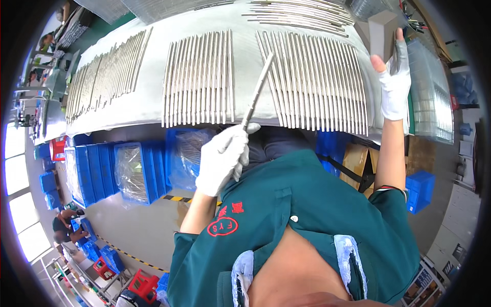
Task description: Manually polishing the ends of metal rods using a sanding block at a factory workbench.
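1. Near: left hand (223, 157) pinches the near end of one metal rod (258, 90); rod tilts far-right, raised, so handling looks mid-course.
2. Beyond: left row (106, 77), middle row (198, 77) and right row (318, 82) already ranged on the surface (149, 97).
3. Right: right hand (396, 89), thumb and finger spread at a grey block (377, 38), well apart from the rod; grip unclear.
4. Far: crosswise rods (302, 13), perhaps remaining.

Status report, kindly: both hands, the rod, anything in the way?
Left hand: gripping slanted metal rod. Right hand: at grey block, grip unclear. Held rod's far end overlaps laid-out rods in view.
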A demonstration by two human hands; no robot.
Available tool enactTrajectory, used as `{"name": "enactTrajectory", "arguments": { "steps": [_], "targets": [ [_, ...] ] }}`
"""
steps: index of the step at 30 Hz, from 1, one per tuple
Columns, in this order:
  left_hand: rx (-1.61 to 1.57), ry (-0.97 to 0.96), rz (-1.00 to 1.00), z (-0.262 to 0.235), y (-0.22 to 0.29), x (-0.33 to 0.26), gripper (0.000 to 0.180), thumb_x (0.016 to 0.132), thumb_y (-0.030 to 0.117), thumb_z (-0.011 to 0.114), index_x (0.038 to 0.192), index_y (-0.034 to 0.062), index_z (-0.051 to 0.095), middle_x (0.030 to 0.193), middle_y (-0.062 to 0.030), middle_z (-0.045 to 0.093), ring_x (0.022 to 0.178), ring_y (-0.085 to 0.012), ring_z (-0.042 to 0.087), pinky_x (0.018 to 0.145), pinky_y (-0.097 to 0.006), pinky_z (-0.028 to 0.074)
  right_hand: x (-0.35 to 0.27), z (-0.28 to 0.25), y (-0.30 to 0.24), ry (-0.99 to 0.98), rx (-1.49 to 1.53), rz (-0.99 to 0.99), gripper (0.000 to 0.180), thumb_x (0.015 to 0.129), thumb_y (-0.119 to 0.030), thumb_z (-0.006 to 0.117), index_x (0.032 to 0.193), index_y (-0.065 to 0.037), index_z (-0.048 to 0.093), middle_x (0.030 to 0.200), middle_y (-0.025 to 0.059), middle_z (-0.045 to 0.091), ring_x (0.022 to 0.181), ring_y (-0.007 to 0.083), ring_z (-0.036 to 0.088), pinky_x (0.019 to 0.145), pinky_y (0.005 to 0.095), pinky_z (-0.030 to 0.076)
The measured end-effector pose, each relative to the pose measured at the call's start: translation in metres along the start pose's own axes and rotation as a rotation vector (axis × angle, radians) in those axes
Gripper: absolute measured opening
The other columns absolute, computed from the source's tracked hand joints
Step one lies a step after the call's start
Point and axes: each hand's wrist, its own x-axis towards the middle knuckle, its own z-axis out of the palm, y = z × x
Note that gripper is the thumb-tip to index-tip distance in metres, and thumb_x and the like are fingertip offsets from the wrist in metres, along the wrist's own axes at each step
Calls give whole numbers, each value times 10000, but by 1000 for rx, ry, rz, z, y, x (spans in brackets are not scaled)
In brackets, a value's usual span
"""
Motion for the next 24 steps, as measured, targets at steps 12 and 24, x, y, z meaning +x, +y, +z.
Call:
{"name": "enactTrajectory", "arguments": {
  "steps": [12, 24],
  "targets": [
    [1338, 355, 395, 14, 33, 79, 412, 892, 306, 507, 1208, 47, 561, 803, -184, 655, 710, -333, 635, 679, -411, 500, 0, -4, 46, 263, -85, -118, 770, 715, -252, 796, 1376, -131, 420, 1349, 123, 415, 1222, 244, 429, 1028, 342, 342],
    [1472, 120, 178, 35, 42, 92, 398, 908, 334, 504, 1208, 80, 568, 801, -198, 648, 714, -340, 636, 653, -411, 502, -5, -9, 37, 296, -9, -18, 774, 745, -177, 775, 1392, -55, 368, 1359, 109, 410, 1243, 237, 406, 1055, 336, 294]
  ]
}}
